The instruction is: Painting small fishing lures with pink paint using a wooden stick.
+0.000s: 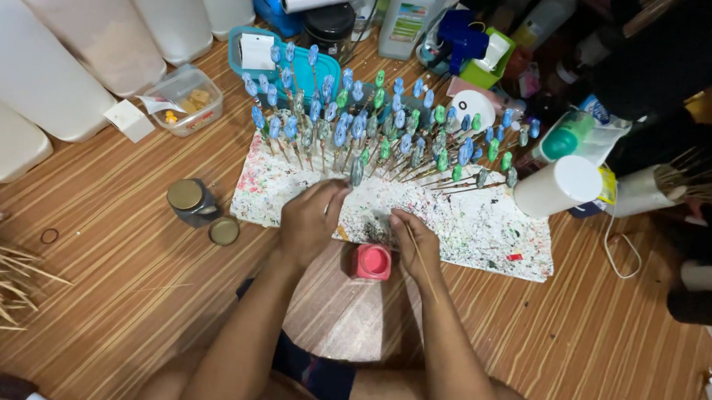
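Wood-grain floor, paint-spattered sheet under my hands. Left hand curled shut on stick at fan of painted sticks, just beyond fingertips. Right hand pinches thin skewer. Open pink paint pot between wrists: elbow nudge could tip it, I judge.

There is only one view, from a camera on the person's head. It looks steeply down and a little forward at the striped brown wooden floor. It is close: both forearms enter from the bottom edge, and the white paint-spattered sheet fills the middle.
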